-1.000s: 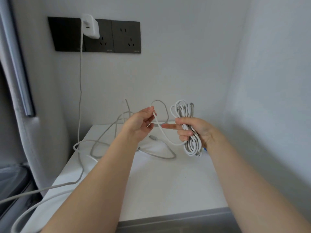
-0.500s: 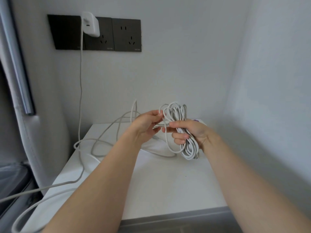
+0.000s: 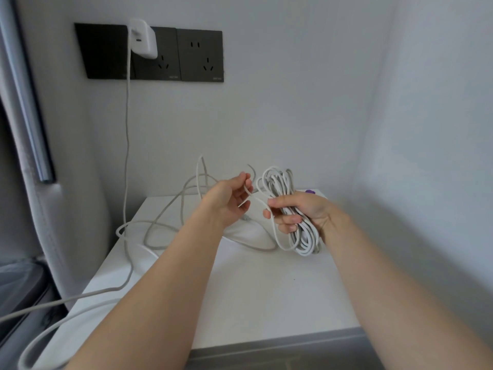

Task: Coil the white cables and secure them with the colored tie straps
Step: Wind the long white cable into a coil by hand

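- Fingers [image 3: 286, 218] of the right hand [image 3: 301, 212] are curled tight round a coil of white cable [image 3: 277, 180], gripping it about halfway down. The upper loops stand above the fist and the lower loops hang below it.
- The bottom of the coil hangs close over the white bench [image 3: 253, 289]. Whether it touches the surface cannot be told.
- The left hand [image 3: 226, 201] is raised just beside the right, at about the same height. Its fingers are bent and, with the thumb, pinch a single strand [image 3: 257, 200] of cable.
- That strand runs across the short gap from the left hand to the right fist. There it drops in one slack loop beside the coil.
- More loose cable [image 3: 165, 222] lies in wide, untidy loops on the far left part of the bench, behind the left forearm. One length trails off the near left edge.
- A white charger [image 3: 142, 38] sits in a dark socket panel [image 3: 200, 54] on the wall. Its thin lead hangs straight down to the bench.
- A small purple item [image 3: 310, 191] lies on the bench at the wall, just behind the right hand. It is mostly hidden, so it cannot be made out.
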